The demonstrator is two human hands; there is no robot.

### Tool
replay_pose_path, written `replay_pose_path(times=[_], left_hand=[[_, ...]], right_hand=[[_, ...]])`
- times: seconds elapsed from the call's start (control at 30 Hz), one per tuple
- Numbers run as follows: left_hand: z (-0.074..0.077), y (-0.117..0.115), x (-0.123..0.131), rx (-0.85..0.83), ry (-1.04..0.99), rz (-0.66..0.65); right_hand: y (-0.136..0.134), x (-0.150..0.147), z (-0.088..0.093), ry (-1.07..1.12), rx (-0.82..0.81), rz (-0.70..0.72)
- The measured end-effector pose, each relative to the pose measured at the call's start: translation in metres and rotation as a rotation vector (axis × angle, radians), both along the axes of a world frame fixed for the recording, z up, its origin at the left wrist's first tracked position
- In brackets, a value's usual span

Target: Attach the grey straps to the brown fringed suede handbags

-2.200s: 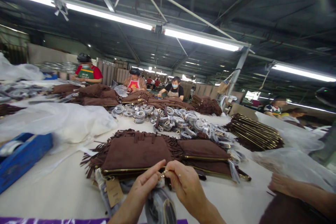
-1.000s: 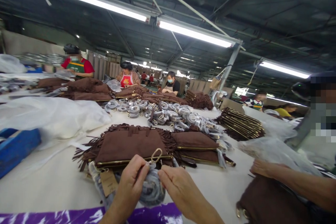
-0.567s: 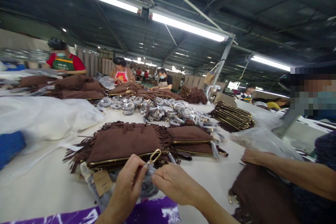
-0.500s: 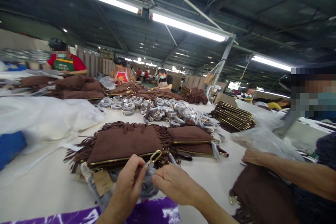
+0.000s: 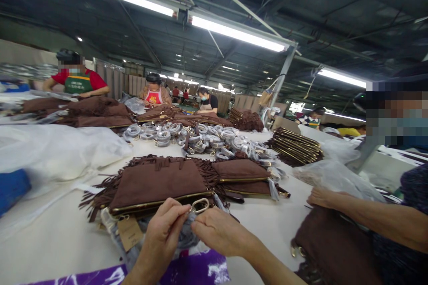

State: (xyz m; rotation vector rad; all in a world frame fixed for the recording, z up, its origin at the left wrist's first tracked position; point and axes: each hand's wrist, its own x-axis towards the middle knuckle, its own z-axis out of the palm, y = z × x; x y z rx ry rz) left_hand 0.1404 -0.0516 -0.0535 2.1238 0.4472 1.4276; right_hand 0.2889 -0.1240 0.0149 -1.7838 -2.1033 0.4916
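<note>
My left hand (image 5: 160, 236) and my right hand (image 5: 217, 231) meet low in the middle, both pinched on a plastic-wrapped coiled strap (image 5: 185, 236). Its gold clasp (image 5: 199, 206) sticks up between my fingertips, lying nearly flat. Just beyond my hands lies a brown suede fringed bag (image 5: 157, 185) with a gold zip edge. A paper hang tag (image 5: 129, 233) hangs at its near left corner.
More brown bags (image 5: 242, 176) lie to the right, a pile of wrapped straps (image 5: 207, 140) further back, a fanned stack of bags (image 5: 296, 144). White plastic sheet (image 5: 56, 151) and a blue bin (image 5: 11, 189) at left. A co-worker's hand (image 5: 319, 197) rests at right; other people work at the far tables.
My hands stay on the wrapped strap; the gold clasp has tipped from upright to nearly flat. The view has drifted slightly right since the earliest frame.
</note>
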Motion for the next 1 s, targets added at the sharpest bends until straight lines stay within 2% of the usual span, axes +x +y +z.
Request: replay_pose_path(times=[0.3,0.47,0.6,0.7,0.8,0.9,1.0], left_hand=[[-0.002,0.000,0.000,-0.032,0.013,0.033],[-0.005,0.003,0.001,-0.048,0.028,0.011],[-0.002,0.003,-0.002,-0.117,0.074,-0.036],[0.000,0.001,-0.004,-0.219,0.083,-0.047],[-0.001,0.001,0.001,-0.350,0.056,0.013],[-0.004,0.006,0.009,-0.412,-0.007,0.119],[-0.003,0.013,0.012,-0.457,-0.078,0.168]], right_hand=[[0.001,0.002,-0.002,0.006,0.007,0.014],[0.006,0.000,-0.003,0.087,-0.029,-0.005],[0.012,-0.003,-0.006,0.238,-0.115,-0.013],[0.014,-0.005,-0.009,0.261,-0.107,-0.002],[0.017,-0.008,-0.015,0.271,-0.101,-0.003],[0.020,-0.007,-0.020,0.309,-0.089,-0.027],[0.020,-0.001,-0.022,0.309,0.025,-0.077]])
